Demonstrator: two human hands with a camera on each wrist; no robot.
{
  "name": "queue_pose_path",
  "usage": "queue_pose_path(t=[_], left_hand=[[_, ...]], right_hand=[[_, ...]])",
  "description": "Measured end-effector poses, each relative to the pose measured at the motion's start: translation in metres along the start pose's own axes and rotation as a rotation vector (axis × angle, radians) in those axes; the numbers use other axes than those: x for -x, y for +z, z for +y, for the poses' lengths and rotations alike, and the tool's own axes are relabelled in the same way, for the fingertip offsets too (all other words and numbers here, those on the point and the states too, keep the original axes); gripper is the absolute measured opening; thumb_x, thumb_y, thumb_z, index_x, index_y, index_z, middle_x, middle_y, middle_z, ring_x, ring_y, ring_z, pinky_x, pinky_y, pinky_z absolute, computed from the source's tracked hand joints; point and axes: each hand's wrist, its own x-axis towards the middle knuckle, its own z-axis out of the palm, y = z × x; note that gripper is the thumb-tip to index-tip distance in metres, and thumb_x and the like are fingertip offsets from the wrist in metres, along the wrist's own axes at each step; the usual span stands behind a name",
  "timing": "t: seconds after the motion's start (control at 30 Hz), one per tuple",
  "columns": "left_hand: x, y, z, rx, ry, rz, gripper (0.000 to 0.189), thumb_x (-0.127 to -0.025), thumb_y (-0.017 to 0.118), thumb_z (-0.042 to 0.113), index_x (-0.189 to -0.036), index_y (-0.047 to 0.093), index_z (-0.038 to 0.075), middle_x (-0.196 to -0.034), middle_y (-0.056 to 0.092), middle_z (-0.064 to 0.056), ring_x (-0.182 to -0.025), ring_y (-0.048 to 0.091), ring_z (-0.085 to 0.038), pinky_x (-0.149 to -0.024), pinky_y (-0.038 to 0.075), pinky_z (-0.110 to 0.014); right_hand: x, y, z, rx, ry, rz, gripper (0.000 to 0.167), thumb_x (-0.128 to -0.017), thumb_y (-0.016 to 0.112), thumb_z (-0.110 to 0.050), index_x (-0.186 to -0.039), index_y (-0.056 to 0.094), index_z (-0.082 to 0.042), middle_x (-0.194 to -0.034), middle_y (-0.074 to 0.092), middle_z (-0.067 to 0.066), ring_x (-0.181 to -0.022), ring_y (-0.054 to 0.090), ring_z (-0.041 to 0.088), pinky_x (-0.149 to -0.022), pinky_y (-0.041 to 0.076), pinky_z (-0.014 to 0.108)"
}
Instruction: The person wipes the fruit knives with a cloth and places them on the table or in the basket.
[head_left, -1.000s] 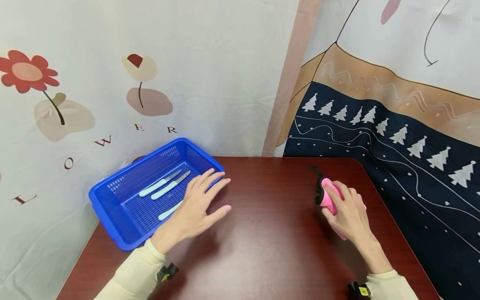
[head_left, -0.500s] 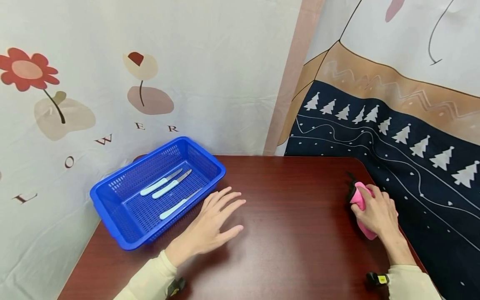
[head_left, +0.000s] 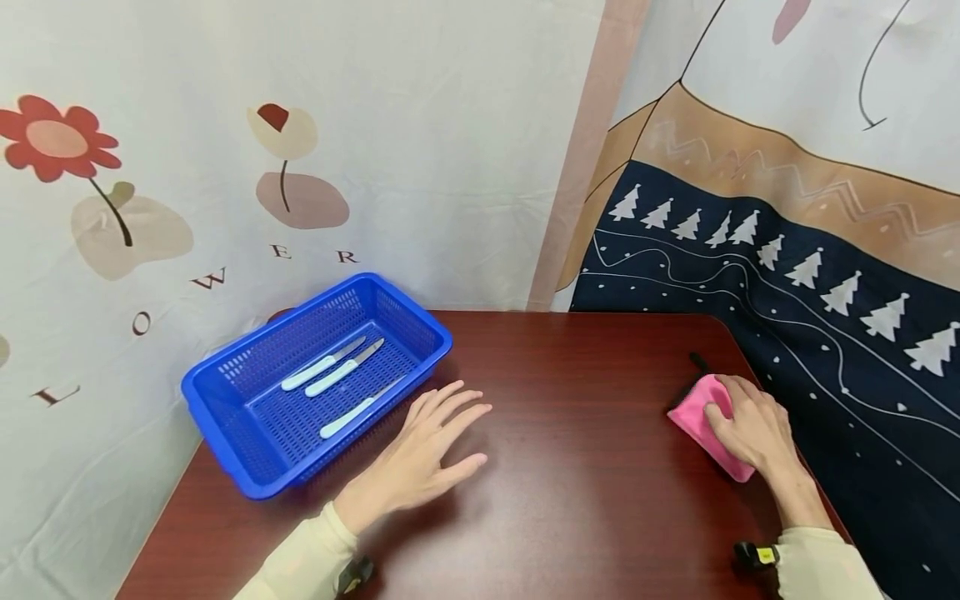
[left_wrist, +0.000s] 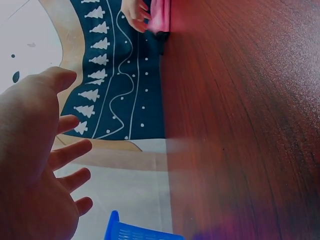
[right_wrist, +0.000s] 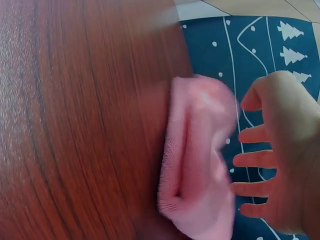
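Observation:
A pink folded piece of soft fabric [head_left: 705,421] with a black strap end [head_left: 699,362] lies near the table's right edge. My right hand [head_left: 753,425] is over its right side; in the right wrist view a gap shows between the loosely extended fingers [right_wrist: 255,159] and the pink fabric [right_wrist: 197,160]. My left hand [head_left: 420,458], fingers spread and holding nothing, hovers beside the blue basket [head_left: 225,467]. Inside that basket lie three knives with pale handles: one knife [head_left: 318,367] at the back, a second knife [head_left: 339,372] next to it, and a third knife [head_left: 352,414] nearer the front.
The reddish-brown table [head_left: 570,467] reaches back to a light curtain [head_left: 450,167] with printed flowers. Along its right side hangs dark blue cloth [head_left: 825,400] with white trees. A wrist camera [head_left: 753,557] sits by the right sleeve.
My right hand carried the pink fabric to the right and has loosened its fingers from it; the fabric now lies flatter. My left hand moved right, away from over the basket.

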Motion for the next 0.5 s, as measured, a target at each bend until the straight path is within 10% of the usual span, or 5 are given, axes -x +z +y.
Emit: queue_pose_path(t=[0.5], left_hand=[[-0.003,0.012,-0.007,-0.032,-0.029,-0.096,0.065,-0.104,0.077,0.048,-0.16,0.062,0.017,-0.165,0.062,-0.013,-0.163,0.048,-0.043,-0.13,0.039,-0.071]], right_hand=[[-0.008,0.024,-0.062,-0.003,-0.239,0.055,0.064,-0.107,0.069,-0.041,-0.159,0.057,-0.004,-0.161,0.056,0.033,-0.144,0.051,0.056,-0.122,0.035,0.077]])
